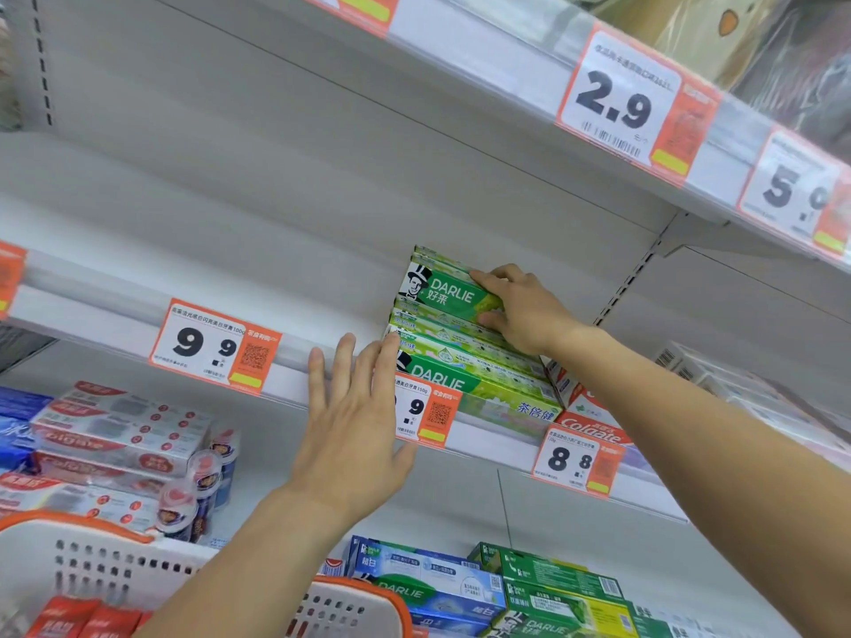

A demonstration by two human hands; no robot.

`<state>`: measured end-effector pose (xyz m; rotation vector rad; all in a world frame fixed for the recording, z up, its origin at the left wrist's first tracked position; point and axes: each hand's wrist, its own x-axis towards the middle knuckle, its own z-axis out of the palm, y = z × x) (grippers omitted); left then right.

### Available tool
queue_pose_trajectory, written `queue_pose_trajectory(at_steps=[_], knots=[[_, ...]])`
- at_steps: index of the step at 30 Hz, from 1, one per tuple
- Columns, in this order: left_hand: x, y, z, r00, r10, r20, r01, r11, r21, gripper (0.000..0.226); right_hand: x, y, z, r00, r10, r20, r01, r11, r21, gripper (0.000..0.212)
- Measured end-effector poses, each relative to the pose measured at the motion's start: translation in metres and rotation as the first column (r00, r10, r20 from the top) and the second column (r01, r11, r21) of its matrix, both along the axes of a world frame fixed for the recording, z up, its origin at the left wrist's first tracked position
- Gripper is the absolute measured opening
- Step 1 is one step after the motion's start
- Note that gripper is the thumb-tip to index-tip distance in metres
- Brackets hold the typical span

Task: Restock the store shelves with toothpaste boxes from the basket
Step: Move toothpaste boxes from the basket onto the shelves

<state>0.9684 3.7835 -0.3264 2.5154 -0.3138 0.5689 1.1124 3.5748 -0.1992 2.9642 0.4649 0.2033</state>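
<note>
Stack of green toothpaste boxes (465,343) on the shelf (294,361), long axes running left to right. Right hand (520,306), fingers apparently pinching the top box's right end; left hand (354,421), fingers spread flat, touches the stack's left end.

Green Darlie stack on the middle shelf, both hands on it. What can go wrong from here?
1. The stack of green Darlie toothpaste boxes sits at the front edge of the white metal shelf. The top box leans on edge, held by the right hand; letting go may tip it.
2. The left hand presses the stack's left end with straight fingers; a hard push could skew it into the red Colgate box.
3. The stack hides part of the orange price tag.
</note>
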Motion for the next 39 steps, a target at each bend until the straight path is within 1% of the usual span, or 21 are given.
queue_pose_trajectory(at_steps=[4,6,8,9,10,11,12,13,15,17,19,21,23,25,27,30,33,36,37,38,39], knots=[[0.0,0.002,0.0,1.0,-0.024,-0.017,0.024,1.0,0.012,0.11,-0.01,0.003,0.002,1.0,-0.014,-0.018,0.014,1.0,-0.003,0.068],[-0.002,0.005,0.002,0.998,-0.059,0.012,0.059,0.997,-0.042,0.102,-0.025,0.01,0.004,0.997,0.024,0.077,-0.029,0.997,0.069,0.065],[-0.009,0.009,0.007,0.991,-0.069,0.115,0.086,0.984,-0.158,0.085,-0.051,0.025,0.006,0.961,0.15,0.233,-0.193,0.965,0.175,0.046],[-0.014,0.012,0.011,0.982,-0.058,0.181,0.097,0.971,-0.217,0.074,-0.068,0.035,0.006,0.927,0.227,0.297,-0.29,0.939,0.187,0.034],[-0.019,0.016,0.014,0.969,-0.048,0.242,0.108,0.964,-0.243,0.062,-0.087,0.045,0.005,0.9,0.296,0.32,-0.362,0.916,0.171,0.027],[-0.024,0.022,0.015,0.961,-0.054,0.271,0.117,0.968,-0.222,0.049,-0.106,0.054,0.002,0.885,0.347,0.311,-0.406,0.902,0.15,0.027],[-0.03,0.03,0.014,0.964,-0.079,0.254,0.123,0.979,-0.164,0.038,-0.123,0.063,-0.003,0.882,0.381,0.279,-0.429,0.893,0.138,0.029],[-0.037,0.041,0.01,0.976,-0.112,0.187,0.132,0.987,-0.097,0.03,-0.139,0.073,-0.01,0.889,0.403,0.219,-0.437,0.888,0.14,0.029],[-0.056,0.069,-0.006,0.986,-0.148,-0.074,0.152,0.987,0.044,0.024,-0.158,0.093,-0.037,0.902,0.432,0.004,-0.428,0.891,0.148,0.021],[-0.081,0.101,-0.03,0.931,-0.083,-0.356,0.184,0.948,0.26,0.028,-0.169,0.118,-0.076,0.87,0.409,-0.276,-0.391,0.913,0.119,0.016],[-0.117,0.129,-0.061,0.818,0.023,-0.575,0.262,0.875,0.407,0.037,-0.181,0.144,-0.128,0.789,0.351,-0.504,-0.346,0.932,0.107,0.022],[-0.154,0.152,-0.097,0.693,0.111,-0.713,0.309,0.847,0.432,0.05,-0.203,0.167,-0.185,0.717,0.315,-0.622,-0.286,0.946,0.15,0.027],[-0.187,0.168,-0.133,0.58,0.193,-0.791,0.283,0.863,0.418,0.067,-0.234,0.183,-0.242,0.654,0.297,-0.696,-0.175,0.954,0.243,0.029],[-0.211,0.177,-0.162,0.522,0.262,-0.812,0.184,0.895,0.407,0.076,-0.269,0.191,-0.292,0.596,0.276,-0.754,-0.077,0.954,0.288,0.033],[-0.224,0.18,-0.182,0.509,0.303,-0.805,0.038,0.927,0.372,0.079,-0.297,0.191,-0.33,0.564,0.259,-0.784,-0.004,0.951,0.31,0.036],[-0.235,0.179,-0.207,0.55,0.354,-0.757,-0.139,0.932,0.335,0.084,-0.312,0.186,-0.358,0.593,0.236,-0.77,0.083,0.933,0.349,0.036],[-0.242,0.172,-0.223,0.597,0.364,-0.715,-0.185,0.93,0.319,0.087,-0.312,0.185,-0.364,0.613,0.219,-0.759,0.2,0.887,0.417,0.033],[-0.242,0.173,-0.228,0.66,0.469,-0.587,-0.208,0.865,0.457,0.088,-0.309,0.185,-0.367,0.57,0.226,-0.79,0.304,0.835,0.458,0.03],[-0.24,0.177,-0.227,0.65,0.526,-0.548,-0.25,0.83,0.499,0.094,-0.308,0.186,-0.37,0.562,0.232,-0.794,0.319,0.825,0.467,0.031],[-0.238,0.182,-0.228,0.604,0.574,-0.553,-0.306,0.807,0.504,0.103,-0.307,0.187,-0.372,0.556,0.236,-0.797,0.332,0.816,0.474,0.032],[-0.236,0.188,-0.228,0.534,0.589,-0.607,-0.363,0.807,0.465,0.11,-0.306,0.189,-0.373,0.553,0.245,-0.797,0.348,0.801,0.488,0.033]])
